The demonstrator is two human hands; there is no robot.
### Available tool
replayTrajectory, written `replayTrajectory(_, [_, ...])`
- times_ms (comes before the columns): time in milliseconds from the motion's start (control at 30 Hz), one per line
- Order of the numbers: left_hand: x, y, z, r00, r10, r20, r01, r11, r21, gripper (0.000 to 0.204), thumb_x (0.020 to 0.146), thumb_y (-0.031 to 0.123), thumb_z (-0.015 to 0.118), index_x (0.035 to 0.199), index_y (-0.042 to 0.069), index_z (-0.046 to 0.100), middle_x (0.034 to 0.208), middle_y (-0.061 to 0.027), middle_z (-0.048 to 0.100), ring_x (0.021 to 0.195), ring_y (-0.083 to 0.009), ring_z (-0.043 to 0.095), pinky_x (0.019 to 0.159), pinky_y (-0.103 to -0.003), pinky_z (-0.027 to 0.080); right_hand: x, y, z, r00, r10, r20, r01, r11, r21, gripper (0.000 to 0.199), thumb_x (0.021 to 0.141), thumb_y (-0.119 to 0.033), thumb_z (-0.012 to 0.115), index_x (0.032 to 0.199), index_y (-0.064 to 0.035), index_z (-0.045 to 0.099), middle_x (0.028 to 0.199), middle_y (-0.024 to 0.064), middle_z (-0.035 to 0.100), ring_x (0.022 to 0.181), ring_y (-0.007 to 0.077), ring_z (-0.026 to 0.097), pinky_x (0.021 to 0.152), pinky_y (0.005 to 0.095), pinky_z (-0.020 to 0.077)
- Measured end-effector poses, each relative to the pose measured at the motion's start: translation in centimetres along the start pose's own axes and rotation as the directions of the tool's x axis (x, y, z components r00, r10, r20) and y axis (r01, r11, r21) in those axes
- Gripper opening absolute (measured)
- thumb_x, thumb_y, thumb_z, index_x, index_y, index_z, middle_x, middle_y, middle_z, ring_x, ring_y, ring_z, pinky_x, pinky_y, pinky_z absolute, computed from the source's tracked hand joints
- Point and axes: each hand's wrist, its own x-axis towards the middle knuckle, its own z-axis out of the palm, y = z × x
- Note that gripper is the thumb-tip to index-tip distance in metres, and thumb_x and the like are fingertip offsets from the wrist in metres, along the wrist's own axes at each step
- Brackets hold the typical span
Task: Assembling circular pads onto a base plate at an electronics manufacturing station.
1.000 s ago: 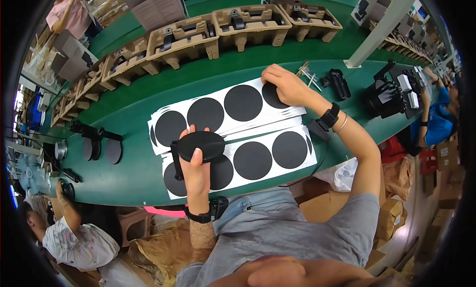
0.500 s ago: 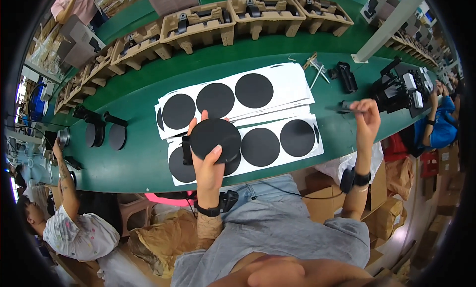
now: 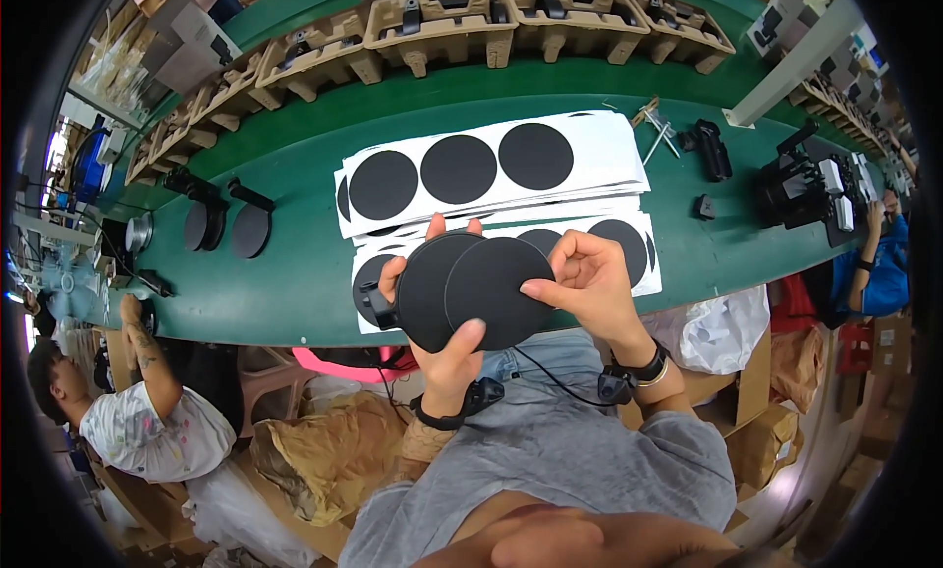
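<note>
My left hand (image 3: 450, 372) grips a round black base (image 3: 420, 288), thumb on its near side and fingers around the far side. A black bracket-like piece (image 3: 379, 305) sticks out at the base's left. Overlapping the right part of the base is a thin round black pad (image 3: 499, 291), pinched at its right edge by the thumb and fingers of my right hand (image 3: 597, 281). Beneath both hands lie white sheets with round black pads (image 3: 491, 207); the nearer sheets (image 3: 643, 283) are partly hidden by my hands.
Right of the sheets lie a small black block (image 3: 704, 207), a black handle-like part (image 3: 711, 151) and a metal tool (image 3: 660, 131). Black round-based parts (image 3: 251, 232) stand left. Cardboard trays (image 3: 442, 43) line the back. Co-workers sit at both ends; a grey post (image 3: 786, 72) rises right.
My right hand has come in from the far right to the left hand and now pinches the thin pad. The small black block it was at lies on the table. The whole view has shifted slightly.
</note>
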Motion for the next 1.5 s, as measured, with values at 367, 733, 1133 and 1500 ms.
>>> replayTrajectory(367, [-0.2,1.2,-1.1,1.0,0.004,0.012,-0.006,0.985,0.173,0.075,0.074,-0.01,0.058,0.133,0.018,0.021,0.139,-0.0246,0.034,0.123,-0.043,0.045,0.102,-0.051,0.04,0.2,0.9,1.4,0.998,-0.041,0.044,0.037,0.996,0.075,0.032,0.073,0.007,0.074,0.077,-0.0061,0.046,0.075,-0.0003,0.057,0.072,0.0052,0.058,0.061,0.0188,0.047])
replayTrajectory(733, [-0.5,1.0,-1.0,0.963,0.174,0.208,-0.238,0.909,0.343,0.057,0.081,0.01,0.065,0.125,0.017,0.03,0.134,-0.0293,0.035,0.122,-0.0469,0.043,0.099,-0.054,0.04,2.0,2.5,2.2,0.998,-0.065,0.019,0.065,0.998,-0.008,0.039,0.068,0.001,0.081,0.078,-0.0079,0.044,0.075,-0.0007,0.057,0.072,0.0039,0.057,0.061,0.0186,0.0476])
replayTrajectory(1133, [0.5,2.2,-1.7,0.996,0.029,-0.084,-0.03,0.999,-0.018,0.061,0.084,0.031,0.05,0.139,0.011,0.03,0.139,-0.0219,0.038,0.127,-0.0512,0.036,0.1,-0.061,0.037,0.5,0.8,2.7,0.973,-0.226,0.051,0.231,0.941,-0.245,0.02,0.077,0.003,0.071,0.077,-0.0004,0.051,0.076,0.0037,0.057,0.067,0.0051,0.058,0.057,0.0176,0.0468])
replayTrajectory(1500, [2.6,4.1,-3.4,0.917,0.195,-0.349,-0.218,0.976,-0.029,0.049,0.081,0.031,0.05,0.127,0.016,0.04,0.133,-0.016,0.043,0.12,-0.0471,0.044,0.092,-0.064,0.042,-2.3,1.2,1.1,0.684,-0.712,0.158,0.726,0.641,-0.249,0.016,0.067,0.01,0.065,0.072,-0.0019,0.054,0.073,0.0068,0.06,0.065,0.0173,0.062,0.056,0.0242,0.049])
